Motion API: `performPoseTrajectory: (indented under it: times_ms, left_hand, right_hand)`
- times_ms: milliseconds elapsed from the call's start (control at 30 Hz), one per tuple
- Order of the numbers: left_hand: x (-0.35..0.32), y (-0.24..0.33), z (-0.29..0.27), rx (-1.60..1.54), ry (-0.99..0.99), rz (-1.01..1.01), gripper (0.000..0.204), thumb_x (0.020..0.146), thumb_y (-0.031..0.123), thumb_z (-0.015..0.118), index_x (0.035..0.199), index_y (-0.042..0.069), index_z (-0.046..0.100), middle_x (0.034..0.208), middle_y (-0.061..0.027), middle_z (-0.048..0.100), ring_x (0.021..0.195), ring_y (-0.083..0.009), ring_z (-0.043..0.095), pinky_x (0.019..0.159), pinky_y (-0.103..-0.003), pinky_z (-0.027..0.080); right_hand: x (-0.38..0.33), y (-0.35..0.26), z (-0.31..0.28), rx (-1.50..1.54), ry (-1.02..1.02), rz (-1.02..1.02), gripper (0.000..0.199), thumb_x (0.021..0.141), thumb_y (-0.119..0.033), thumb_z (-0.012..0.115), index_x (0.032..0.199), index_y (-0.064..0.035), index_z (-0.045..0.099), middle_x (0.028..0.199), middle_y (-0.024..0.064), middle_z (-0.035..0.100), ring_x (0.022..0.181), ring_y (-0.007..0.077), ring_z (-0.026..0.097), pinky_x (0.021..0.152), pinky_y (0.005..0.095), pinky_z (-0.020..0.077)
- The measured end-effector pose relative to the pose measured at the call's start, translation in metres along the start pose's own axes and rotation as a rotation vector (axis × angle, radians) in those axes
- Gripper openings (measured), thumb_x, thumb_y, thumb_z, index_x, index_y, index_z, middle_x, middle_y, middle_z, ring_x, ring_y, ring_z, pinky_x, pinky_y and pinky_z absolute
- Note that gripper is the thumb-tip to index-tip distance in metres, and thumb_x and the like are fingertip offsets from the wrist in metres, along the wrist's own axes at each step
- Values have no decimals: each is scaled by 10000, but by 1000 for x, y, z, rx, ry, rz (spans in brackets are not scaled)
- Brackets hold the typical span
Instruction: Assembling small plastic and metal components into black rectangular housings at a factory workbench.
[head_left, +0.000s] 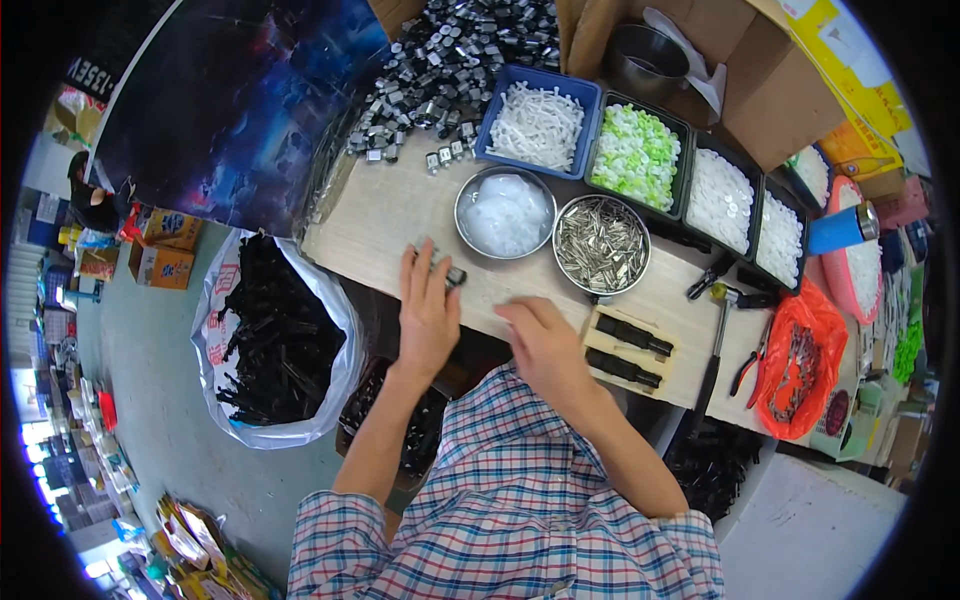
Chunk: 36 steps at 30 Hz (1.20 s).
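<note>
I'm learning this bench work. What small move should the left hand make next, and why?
Probably close the fingers on the small metal part: the left hand lies flat and open on the bench with its fingertips at that piece, not yet gripping it.

Hammer (722,330) right; white sack (275,345) of black parts left.

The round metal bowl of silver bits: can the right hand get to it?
Probably yes. The right hand rests on the table just below the bowl, with only bare tabletop between them.

Bare table (385,215) ahead of hands – steel bowls (505,213) block beyond
</note>
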<state>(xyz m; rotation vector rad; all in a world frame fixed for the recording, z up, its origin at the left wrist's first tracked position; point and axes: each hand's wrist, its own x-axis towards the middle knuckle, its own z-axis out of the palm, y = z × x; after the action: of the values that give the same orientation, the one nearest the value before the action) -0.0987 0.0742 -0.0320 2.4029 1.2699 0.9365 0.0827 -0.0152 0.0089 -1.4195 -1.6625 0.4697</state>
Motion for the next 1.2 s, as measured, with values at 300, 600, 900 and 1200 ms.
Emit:
performPoseTrajectory:
  times_ms: [300, 600, 900, 1200]
  left_hand:
    - [-14, 29, 8, -34, -78, 50, 337, 888, -75, 635, 1213, -74, 547, 1560, -305, 368, 1442, -548, 326, 1155, -549, 362]
    - [-5, 27, 28, 21, 59, 17, 262, 879, 4, 732, 1068, -36, 555, 1484, -280, 453, 1397, -539, 400, 1105, -557, 411]
    - [5, 35, 47, 102, 166, 4, 361, 983, 361, 666, 911, 12, 608, 1413, -244, 493, 1392, -477, 409, 1084, -633, 385]
    - [12, 52, 50, 253, 244, 22, 377, 992, 445, 634, 941, 75, 688, 1252, -124, 601, 1356, -419, 453, 1141, -633, 273]
  right_hand:
    - [19, 27, 23, -214, -73, 48, 325, 756, 71, 650, 1064, -14, 593, 1019, 163, 612, 957, 375, 583, 828, 452, 508]
    - [-10, -4, -46, -146, -5, 207, 331, 832, 112, 610, 1146, 4, 599, 1051, 195, 568, 932, 373, 619, 802, 409, 534]
    - [-48, 35, -94, -305, 132, 124, 238, 799, 57, 739, 969, -17, 589, 973, 141, 671, 916, 324, 654, 805, 395, 535]
    - [-56, 48, -95, -307, 103, 43, 202, 785, 63, 733, 946, -29, 654, 1050, 103, 710, 1026, 312, 670, 869, 398, 531]
